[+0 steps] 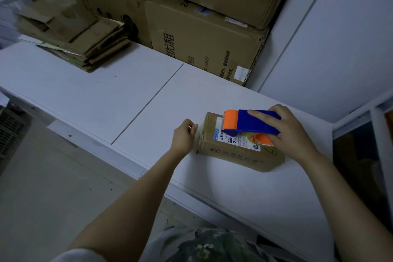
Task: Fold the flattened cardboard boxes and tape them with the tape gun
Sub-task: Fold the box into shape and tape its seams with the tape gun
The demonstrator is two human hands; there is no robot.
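Both arms reached over the white table (85, 91): the right hand (293, 134) gripped the tape gun (251, 122) atop the small closed cardboard box (234, 155); the left hand (184, 136) curled beside its left end, any hold unclear. Flattened boxes (70, 34) lay stacked far-left.

Bare left forearm (131, 198) and bare right forearm (348, 202), uncovered left hand (184, 137) and right hand (292, 134), pale grey-white sleeve (78, 256) at the lower left, dark green top (210, 247) printed with small pale flowers and leaves, print soft in dim light
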